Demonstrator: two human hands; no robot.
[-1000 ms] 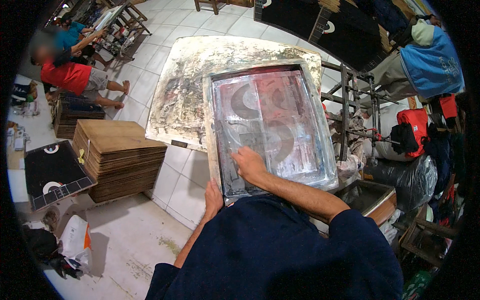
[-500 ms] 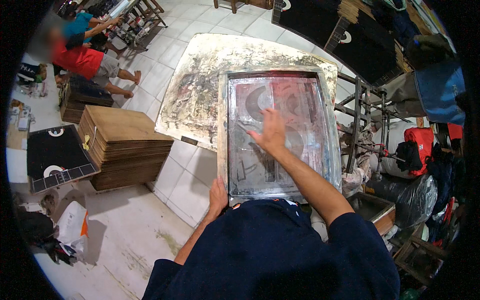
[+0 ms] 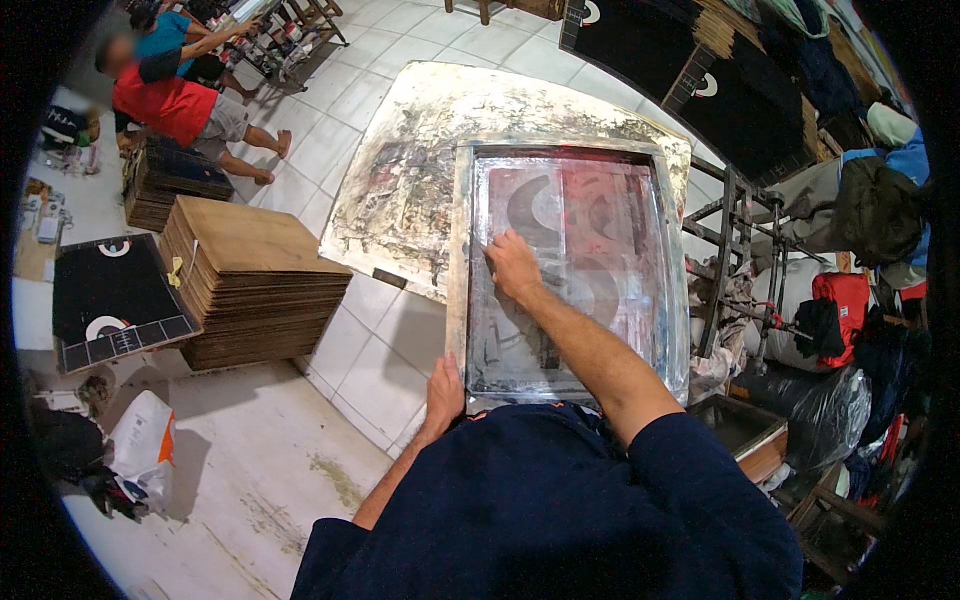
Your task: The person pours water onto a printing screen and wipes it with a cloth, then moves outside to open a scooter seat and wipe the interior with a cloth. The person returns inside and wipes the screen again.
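Observation:
A screen-printing frame point(image 3: 463, 260) with a pale wooden rim lies in front of me, its mesh grey and reddish with dark curved shapes. My left hand point(image 3: 445, 393) grips the frame's near left side, the thumb along the rim and some fingers hidden. Over the left half of the mesh, my right hand point(image 3: 514, 267) has its fingers curled together, close to the surface. Whatever may be between those fingertips is hidden. Beneath the frame is a large paint-stained board point(image 3: 400, 165).
Stacked brown boards point(image 3: 255, 275) stand left, beside a black printed panel point(image 3: 110, 280). A person in a red top point(image 3: 165, 105) is at the far left, with another person behind. To the right are a dark metal rack point(image 3: 735, 250), a red bag point(image 3: 840, 310) and a wooden box point(image 3: 745, 435).
My right hand has moved left and slightly nearer across the mesh, and its fingers have curled in. My left hand stays on the frame. The whole view has shifted a little.

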